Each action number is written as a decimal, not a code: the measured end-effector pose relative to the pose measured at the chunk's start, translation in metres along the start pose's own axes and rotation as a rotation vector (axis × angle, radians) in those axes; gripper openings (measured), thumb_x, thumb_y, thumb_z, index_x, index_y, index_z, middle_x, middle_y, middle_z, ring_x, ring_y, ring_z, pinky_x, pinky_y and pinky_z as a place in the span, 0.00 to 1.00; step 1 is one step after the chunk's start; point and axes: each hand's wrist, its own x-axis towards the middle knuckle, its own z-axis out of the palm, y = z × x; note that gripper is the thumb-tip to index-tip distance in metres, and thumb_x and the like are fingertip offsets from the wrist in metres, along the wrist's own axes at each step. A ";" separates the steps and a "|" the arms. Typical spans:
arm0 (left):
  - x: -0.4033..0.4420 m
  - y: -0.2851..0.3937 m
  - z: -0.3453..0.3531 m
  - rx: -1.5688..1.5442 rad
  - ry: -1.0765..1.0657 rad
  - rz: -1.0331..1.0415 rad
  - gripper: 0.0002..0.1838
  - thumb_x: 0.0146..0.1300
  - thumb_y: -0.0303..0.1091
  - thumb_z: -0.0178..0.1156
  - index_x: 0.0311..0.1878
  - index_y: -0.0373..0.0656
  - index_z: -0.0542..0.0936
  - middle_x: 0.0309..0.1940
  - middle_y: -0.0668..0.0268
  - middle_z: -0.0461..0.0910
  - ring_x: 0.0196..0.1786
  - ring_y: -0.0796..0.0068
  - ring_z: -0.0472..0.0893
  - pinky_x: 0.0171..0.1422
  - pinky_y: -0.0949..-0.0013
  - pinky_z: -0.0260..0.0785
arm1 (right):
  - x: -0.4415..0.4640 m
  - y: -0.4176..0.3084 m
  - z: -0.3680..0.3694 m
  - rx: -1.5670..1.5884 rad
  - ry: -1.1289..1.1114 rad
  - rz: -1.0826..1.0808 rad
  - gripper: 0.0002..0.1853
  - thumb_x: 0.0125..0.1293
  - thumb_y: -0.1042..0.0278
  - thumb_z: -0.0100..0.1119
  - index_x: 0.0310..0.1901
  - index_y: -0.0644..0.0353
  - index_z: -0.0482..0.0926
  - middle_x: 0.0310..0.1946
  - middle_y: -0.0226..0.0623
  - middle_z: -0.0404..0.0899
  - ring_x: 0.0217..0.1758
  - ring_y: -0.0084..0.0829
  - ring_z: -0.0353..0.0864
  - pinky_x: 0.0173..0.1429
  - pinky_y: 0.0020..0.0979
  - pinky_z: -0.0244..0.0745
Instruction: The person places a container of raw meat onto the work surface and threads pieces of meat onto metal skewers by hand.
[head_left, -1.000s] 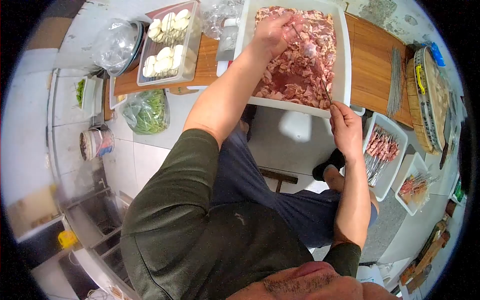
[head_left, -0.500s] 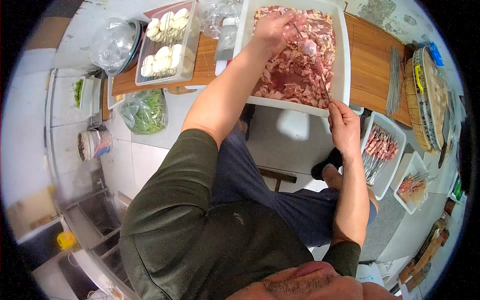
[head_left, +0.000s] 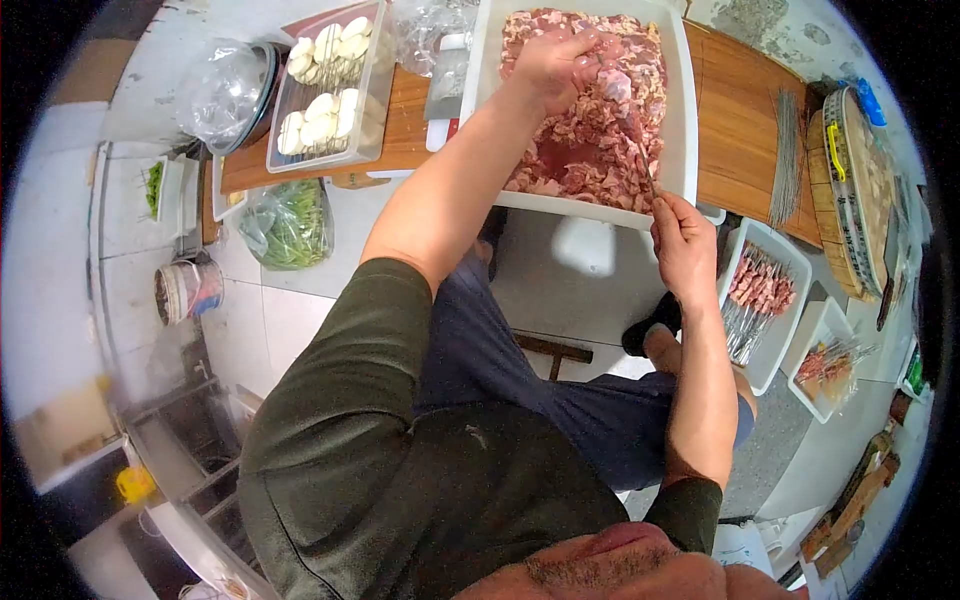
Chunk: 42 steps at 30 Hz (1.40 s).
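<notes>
A large white tub (head_left: 680, 120) holds a heap of raw sliced meat (head_left: 580, 160). My left hand (head_left: 555, 68) is over the upper part of the heap, its fingers pinched together on a piece of meat that they partly hide. Beside those fingertips, a pale, shiny lump of meat (head_left: 614, 86) lies at the far end of a thin skewer (head_left: 642, 160). At the tub's near right corner, my right hand (head_left: 685, 240) pinches the skewer's near end between thumb and fingers. The skewer slants from there up toward the left hand.
Loose metal skewers (head_left: 785, 160) lie on the wooden table (head_left: 735, 110) at right, near a round chopping block (head_left: 850, 190). Lower down, a white tray (head_left: 775, 355) holds loaded meat skewers (head_left: 762, 285). At left stand a box (head_left: 375, 130) of skewered white slices and a bag of greens (head_left: 290, 225).
The left hand's fingers have shifted slightly over the meat, near the skewer's far end. My right hand keeps its pinch on the skewer. The whole view has moved a little.
</notes>
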 end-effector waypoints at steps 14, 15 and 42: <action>-0.010 0.025 0.009 0.547 -0.091 0.118 0.18 0.77 0.38 0.49 0.51 0.30 0.78 0.44 0.57 0.82 0.43 0.65 0.82 0.48 0.65 0.76 | -0.001 -0.014 0.002 -0.022 0.005 0.026 0.14 0.74 0.63 0.55 0.49 0.64 0.83 0.23 0.24 0.76 0.29 0.17 0.70 0.35 0.25 0.68; -0.005 0.017 0.008 0.343 -0.054 0.071 0.18 0.77 0.39 0.49 0.50 0.30 0.78 0.43 0.57 0.82 0.43 0.65 0.82 0.48 0.65 0.76 | -0.002 -0.014 0.002 -0.019 0.007 0.024 0.14 0.74 0.63 0.55 0.50 0.64 0.83 0.23 0.24 0.76 0.29 0.17 0.71 0.35 0.25 0.68; 0.011 -0.011 -0.016 0.171 0.047 -0.001 0.24 0.65 0.38 0.67 0.58 0.34 0.73 0.37 0.67 0.79 0.31 0.78 0.75 0.32 0.69 0.67 | 0.011 -0.019 0.013 0.104 0.011 0.021 0.14 0.73 0.66 0.57 0.52 0.66 0.83 0.27 0.22 0.78 0.29 0.13 0.70 0.33 0.20 0.66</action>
